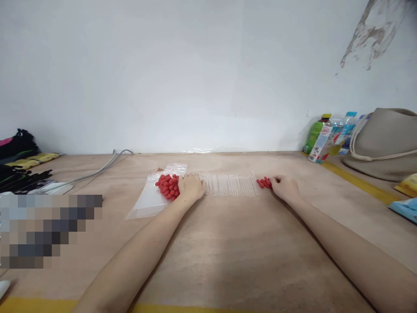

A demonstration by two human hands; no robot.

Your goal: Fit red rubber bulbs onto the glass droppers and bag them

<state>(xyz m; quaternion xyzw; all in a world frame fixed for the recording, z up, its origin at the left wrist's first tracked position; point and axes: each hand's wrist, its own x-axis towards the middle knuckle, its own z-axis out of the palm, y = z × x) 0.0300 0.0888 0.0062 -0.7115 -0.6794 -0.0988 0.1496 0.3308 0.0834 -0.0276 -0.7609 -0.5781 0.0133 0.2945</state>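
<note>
A row of slim clear tubes (231, 185) lies side by side on the wooden table, with glints along their ends. My left hand (191, 187) rests at the row's left end, fingers curled downward, between the tubes and a heap of small red bulb-shaped pieces (167, 187). That heap sits on a clear plastic bag (148, 201) and is partly covered by the hand. To the right of the row, my right hand (284, 186) has thumb and fingers drawn together beside a few red pieces (263, 182). What either set of fingertips holds, if anything, is hidden.
Several drink bottles (321, 139) and a beige hat (382, 143) with a cord stand at the back right by the wall. A blue packet (405, 208) lies at the right edge. Left are a grey cable (94, 171), black items (28, 178) and a pixelated patch.
</note>
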